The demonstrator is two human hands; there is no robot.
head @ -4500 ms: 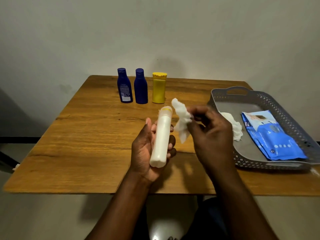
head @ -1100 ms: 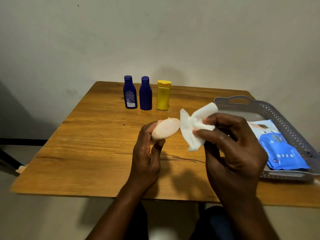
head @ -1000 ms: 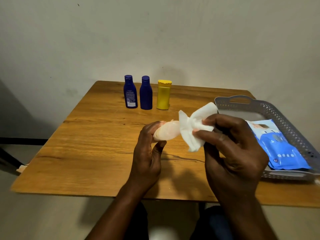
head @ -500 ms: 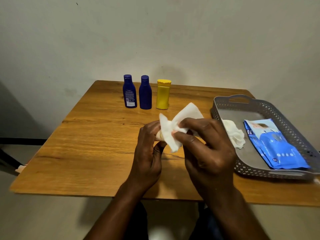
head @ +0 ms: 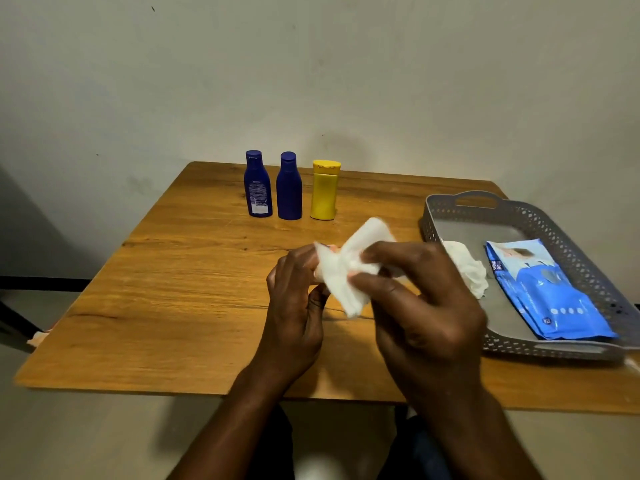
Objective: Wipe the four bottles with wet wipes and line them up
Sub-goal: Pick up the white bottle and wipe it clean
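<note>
Above the worktop (head: 180, 306), the left grip (head: 294, 306) curls round the white bottle (head: 320, 263), mostly hidden under the wipe (head: 343, 271) that the right grip (head: 426, 306) pinches against its end. Three bottles (head: 289, 187) stand in a row behind.

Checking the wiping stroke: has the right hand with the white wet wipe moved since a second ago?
Yes. The right hand with the white wet wipe moved left, away from the grey perforated tray, onto the bottle in the left hand.
</note>
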